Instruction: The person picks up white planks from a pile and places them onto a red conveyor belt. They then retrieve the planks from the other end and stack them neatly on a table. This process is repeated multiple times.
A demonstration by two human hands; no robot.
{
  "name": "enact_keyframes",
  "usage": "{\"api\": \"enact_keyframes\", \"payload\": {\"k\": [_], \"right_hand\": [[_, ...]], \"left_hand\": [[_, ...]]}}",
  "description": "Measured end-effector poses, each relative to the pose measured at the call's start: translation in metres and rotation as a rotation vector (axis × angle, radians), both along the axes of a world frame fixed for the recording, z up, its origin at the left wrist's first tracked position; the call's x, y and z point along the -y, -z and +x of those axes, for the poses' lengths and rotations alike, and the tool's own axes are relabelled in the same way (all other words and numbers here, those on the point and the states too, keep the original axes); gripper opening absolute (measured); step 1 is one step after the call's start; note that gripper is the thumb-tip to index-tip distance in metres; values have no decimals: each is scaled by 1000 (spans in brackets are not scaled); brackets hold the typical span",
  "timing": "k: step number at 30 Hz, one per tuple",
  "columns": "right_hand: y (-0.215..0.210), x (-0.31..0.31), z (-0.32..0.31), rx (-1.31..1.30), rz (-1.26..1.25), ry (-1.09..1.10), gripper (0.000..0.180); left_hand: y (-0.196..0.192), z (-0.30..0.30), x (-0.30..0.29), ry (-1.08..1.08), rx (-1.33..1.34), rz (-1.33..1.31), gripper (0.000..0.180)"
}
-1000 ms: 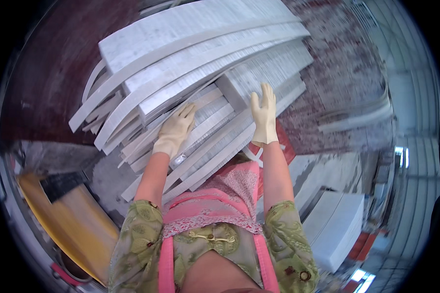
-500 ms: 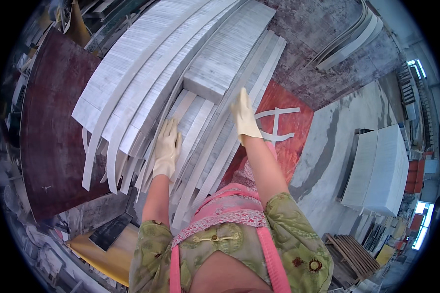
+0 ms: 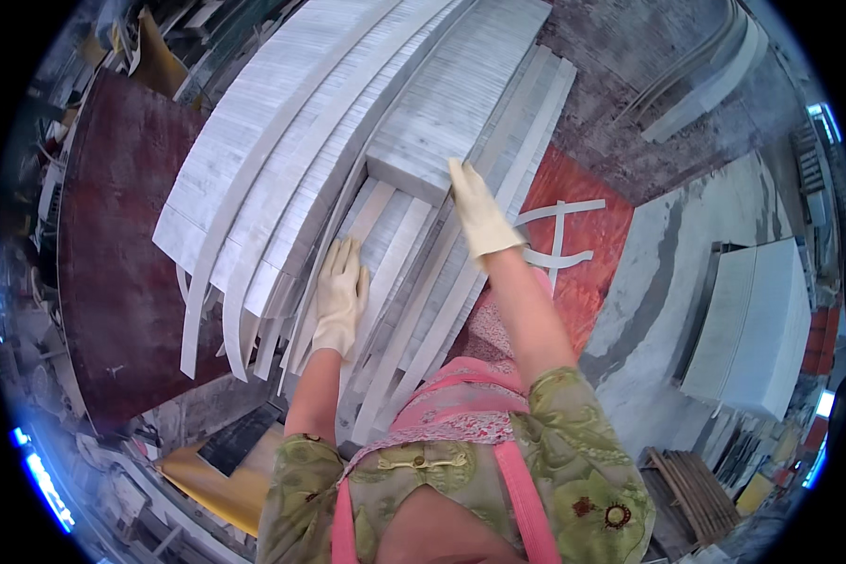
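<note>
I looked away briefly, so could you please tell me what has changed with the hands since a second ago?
The right hand slid up to the near end of the thick grey slab; the left hand dropped lower onto the pale strips. Both remain flat and gloved; the stack is unchanged.

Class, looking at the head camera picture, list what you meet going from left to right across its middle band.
Dark red board → curved white strips → left hand → right hand → red panel with white marks → grey slab → white block.

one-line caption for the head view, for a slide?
Gloved left hand flat on pale strips, gloved right hand at the corner of a grey slab on the stack.
</note>
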State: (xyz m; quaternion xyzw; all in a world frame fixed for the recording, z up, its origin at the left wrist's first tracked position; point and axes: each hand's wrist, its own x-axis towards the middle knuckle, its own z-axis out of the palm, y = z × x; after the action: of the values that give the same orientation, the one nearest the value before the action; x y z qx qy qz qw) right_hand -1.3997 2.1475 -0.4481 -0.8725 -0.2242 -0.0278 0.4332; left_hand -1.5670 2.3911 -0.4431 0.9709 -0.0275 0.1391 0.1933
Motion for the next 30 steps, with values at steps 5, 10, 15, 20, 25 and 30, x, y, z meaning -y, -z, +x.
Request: {"api": "enact_keyframes", "payload": {"k": [5,10,15,20,25,30], "right_hand": [[-33,63,-25,-707,822,310,66],[6,124,-61,-808,1033,354,67],[-27,112,-43,-680,827,321,78],[-93,48,7,-859,1037,377,99],[-33,-1,79,-710,996,455,99],[-18,0,101,-564,852,390,99]], "left_hand": [[3,-3,21,7,5,-6,41],[-6,-9,41,-28,-22,1,41],[-8,-2,50,-25,-19,25,42],[-5,21,57,-38,-52,27,42],[-1,50,62,-42,-87,41,43],[-1,67,58,-41,-124,50,43]]}}
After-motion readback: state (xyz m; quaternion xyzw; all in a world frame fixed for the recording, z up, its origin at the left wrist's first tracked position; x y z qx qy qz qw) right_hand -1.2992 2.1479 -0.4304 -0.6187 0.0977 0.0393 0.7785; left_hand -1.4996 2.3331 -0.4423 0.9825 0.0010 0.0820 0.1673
